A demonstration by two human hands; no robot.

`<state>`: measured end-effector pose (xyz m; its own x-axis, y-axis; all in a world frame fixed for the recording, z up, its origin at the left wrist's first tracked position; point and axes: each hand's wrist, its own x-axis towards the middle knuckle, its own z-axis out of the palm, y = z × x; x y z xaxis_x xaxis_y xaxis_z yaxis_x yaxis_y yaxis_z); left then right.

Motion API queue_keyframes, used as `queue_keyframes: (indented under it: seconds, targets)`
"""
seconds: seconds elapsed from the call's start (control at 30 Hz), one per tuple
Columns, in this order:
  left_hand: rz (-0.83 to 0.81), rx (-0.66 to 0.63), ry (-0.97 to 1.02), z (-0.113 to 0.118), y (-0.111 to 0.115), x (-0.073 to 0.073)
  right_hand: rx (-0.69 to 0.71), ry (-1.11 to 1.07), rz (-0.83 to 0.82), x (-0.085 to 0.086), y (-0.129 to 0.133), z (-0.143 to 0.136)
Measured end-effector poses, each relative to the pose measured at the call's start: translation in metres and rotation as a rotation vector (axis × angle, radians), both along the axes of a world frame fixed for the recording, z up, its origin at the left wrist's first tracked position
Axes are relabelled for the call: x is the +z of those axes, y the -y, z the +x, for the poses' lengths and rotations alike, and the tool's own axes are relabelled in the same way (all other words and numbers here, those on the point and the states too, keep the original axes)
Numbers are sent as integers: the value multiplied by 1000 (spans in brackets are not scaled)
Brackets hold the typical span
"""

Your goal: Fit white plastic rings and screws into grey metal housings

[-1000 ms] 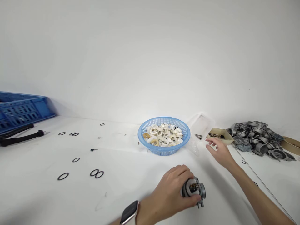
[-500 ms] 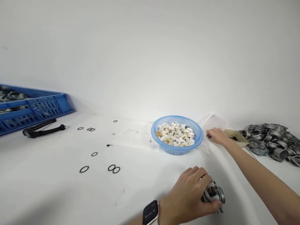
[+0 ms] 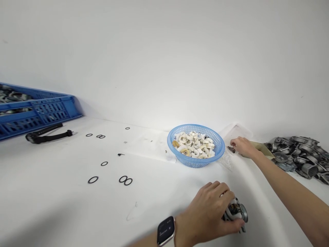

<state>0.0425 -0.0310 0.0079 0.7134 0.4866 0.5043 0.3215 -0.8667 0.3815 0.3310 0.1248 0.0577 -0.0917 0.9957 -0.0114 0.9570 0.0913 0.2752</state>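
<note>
My left hand (image 3: pixel 209 211), with a watch on its wrist, is wrapped round a carburetor (image 3: pixel 238 211) near the front edge of the view. The carburetor has a grey metal body, a white plastic float and brass-coloured parts inside; my fingers cover its left side. Farther off, my right hand (image 3: pixel 243 146) reaches down to a little heap of small dark screws (image 3: pixel 230 149) on clear plastic. Its fingers are bent together, and what lies between the fingertips is too small to make out. Just left of it stands a blue basket (image 3: pixel 196 163) of white plastic floats.
A cardboard tray (image 3: pixel 264 149) sits behind my right wrist, beside a pile of grey metal bowls (image 3: pixel 303 154). Black rubber rings (image 3: pixel 93 179) lie scattered on the white table. At the left are a black strapped headlamp (image 3: pixel 48 135) and a blue crate (image 3: pixel 51 111) of metal parts.
My right hand has shifted slightly right, and more of the dark screws show beside its fingers. The left hand keeps hold of the carburetor. The whole view has tilted a little.
</note>
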Motion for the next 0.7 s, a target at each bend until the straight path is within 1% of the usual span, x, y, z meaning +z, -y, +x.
queue_keyframes:
  seconds: [0.1,0.23,0.37,0.43,0.47,0.53,0.63,0.7]
  targets:
    - [-2,10,10,0,0,0,6,-45,24,5,7,2]
    - [-6,21,18,0,0,0,10,-131,51,7,11,4]
    - [12,30,18,1,1,0,36,-276,99,8,13,3]
    - [13,32,13,1,1,0,65,-383,140,9,21,0]
    - [12,30,10,0,1,0,81,-446,163,10,29,-2]
    - [10,22,8,0,0,0,111,-580,197,10,52,-8]
    - [6,12,23,0,-1,-1,147,-768,187,9,105,-22]
    - [-4,10,38,1,-1,-2,179,-906,129,4,141,-33]
